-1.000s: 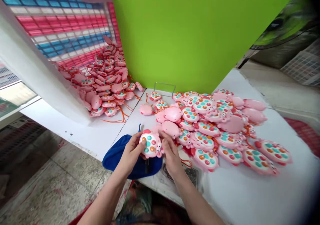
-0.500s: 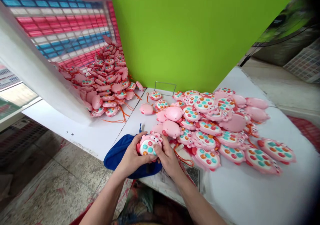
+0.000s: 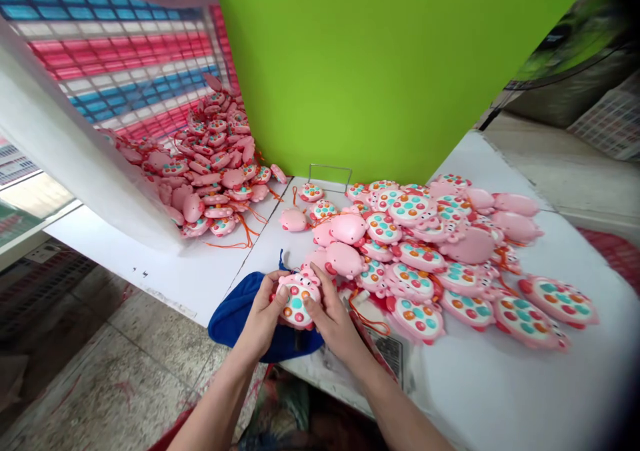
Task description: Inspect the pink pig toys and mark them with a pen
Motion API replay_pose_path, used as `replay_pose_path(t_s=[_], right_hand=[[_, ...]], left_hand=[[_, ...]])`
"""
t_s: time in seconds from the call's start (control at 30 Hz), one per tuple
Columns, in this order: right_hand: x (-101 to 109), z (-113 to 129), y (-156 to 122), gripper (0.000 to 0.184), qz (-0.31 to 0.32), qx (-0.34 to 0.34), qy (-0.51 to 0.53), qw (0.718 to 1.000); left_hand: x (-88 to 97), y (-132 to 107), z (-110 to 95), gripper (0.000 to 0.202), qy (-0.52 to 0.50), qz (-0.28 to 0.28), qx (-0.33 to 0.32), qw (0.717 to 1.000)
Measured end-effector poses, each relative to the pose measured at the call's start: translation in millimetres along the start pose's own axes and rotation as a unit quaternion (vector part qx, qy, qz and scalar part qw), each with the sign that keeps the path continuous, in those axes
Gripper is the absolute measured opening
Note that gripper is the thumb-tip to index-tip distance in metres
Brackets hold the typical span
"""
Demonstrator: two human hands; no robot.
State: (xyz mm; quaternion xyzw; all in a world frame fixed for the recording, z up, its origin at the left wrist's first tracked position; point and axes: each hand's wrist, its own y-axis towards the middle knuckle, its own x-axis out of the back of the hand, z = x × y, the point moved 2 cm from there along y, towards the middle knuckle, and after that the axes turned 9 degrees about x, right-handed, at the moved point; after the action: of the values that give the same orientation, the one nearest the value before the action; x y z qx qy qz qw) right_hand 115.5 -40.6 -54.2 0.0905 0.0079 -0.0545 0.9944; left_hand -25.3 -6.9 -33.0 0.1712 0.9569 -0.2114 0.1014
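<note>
Between both hands is a pink pig-shaped toy (image 3: 299, 299), its white face with red, teal and orange round buttons turned up toward me. My left hand (image 3: 267, 307) grips its left side, thumb on the button face. On the opposite side my right hand (image 3: 330, 304) holds the edge, thumb also over the buttons. Fingers behind the toy are hidden. Beneath it lies a blue cloth (image 3: 235, 314) on the table edge. Close to my right hand, a heap of similar pink toys (image 3: 407, 244) spreads across the table, some button side up, some back side up.
A bigger pile of pink toys (image 3: 215, 164) with orange cords lies at the left, behind a white curved panel (image 3: 100, 151). A tall green board (image 3: 380, 71) stands behind the white table (image 3: 475, 391), with a thin wire stand (image 3: 330, 167) at its foot.
The toy has been turned between my hands, from slanting sideways to more upright, ears away from me. My left thumb has moved up onto its button face.
</note>
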Motion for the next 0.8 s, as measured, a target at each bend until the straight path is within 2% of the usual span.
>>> replay_pose_path(t_s=[0.13, 0.23, 0.33, 0.37, 0.43, 0.5, 0.53, 0.57, 0.63, 0.7, 0.73, 0.8], right_hand=[[-0.1, -2.7, 1.2, 0.061, -0.032, -0.032, -0.012, 0.999], [-3.2, -4.3, 1.6, 0.066, -0.036, -0.052, 0.037, 0.997], [-5.2, -6.6, 2.6, 0.066, -0.056, -0.032, 0.072, 0.995], [-5.6, -8.1, 2.9, 0.065, -0.057, -0.031, 0.075, 0.995], [-6.1, -11.4, 3.2, 0.064, -0.053, -0.033, 0.076, 0.995], [-6.5, -13.7, 3.0, 0.064, -0.049, -0.032, 0.078, 0.995], [-6.8, -14.2, 2.8, 0.063, -0.047, -0.031, 0.079, 0.995], [-7.1, -14.2, 2.6, 0.062, -0.045, -0.030, 0.077, 0.996], [-8.1, -13.0, 2.4, 0.059, -0.041, -0.029, 0.071, 0.996], [-9.3, -11.0, 2.5, 0.056, -0.044, -0.030, 0.066, 0.996], [-10.0, -10.3, 2.6, 0.054, -0.049, -0.032, 0.065, 0.996], [-11.4, -10.5, 2.7, 0.052, -0.059, -0.039, 0.067, 0.995]], left_hand=[[-1.8, -0.1, -6.5, 0.068, 0.040, 0.043, -0.037, 0.998], [-1.7, 13.4, -18.9, 0.070, 0.072, 0.010, -0.038, 0.997], [-7.5, 43.6, -40.8, 0.070, 0.105, -0.046, -0.097, 0.989], [-12.5, 56.6, -49.3, 0.071, 0.121, -0.048, -0.129, 0.983], [-27.0, 85.2, -65.5, 0.073, 0.156, -0.003, -0.191, 0.969], [-43.3, 115.1, -78.7, 0.074, 0.190, 0.073, -0.244, 0.948], [-49.8, 130.0, -84.0, 0.072, 0.215, 0.096, -0.268, 0.934], [-54.2, 144.9, -88.6, 0.067, 0.254, 0.094, -0.292, 0.917], [-55.9, 173.6, -96.2, 0.051, 0.367, 0.035, -0.327, 0.870], [-49.6, 200.3, -103.1, 0.037, 0.465, -0.031, -0.340, 0.817], [-44.1, 213.0, -106.9, 0.033, 0.496, -0.049, -0.341, 0.797], [-31.0, 237.9, -116.2, 0.030, 0.523, -0.064, -0.336, 0.780]])
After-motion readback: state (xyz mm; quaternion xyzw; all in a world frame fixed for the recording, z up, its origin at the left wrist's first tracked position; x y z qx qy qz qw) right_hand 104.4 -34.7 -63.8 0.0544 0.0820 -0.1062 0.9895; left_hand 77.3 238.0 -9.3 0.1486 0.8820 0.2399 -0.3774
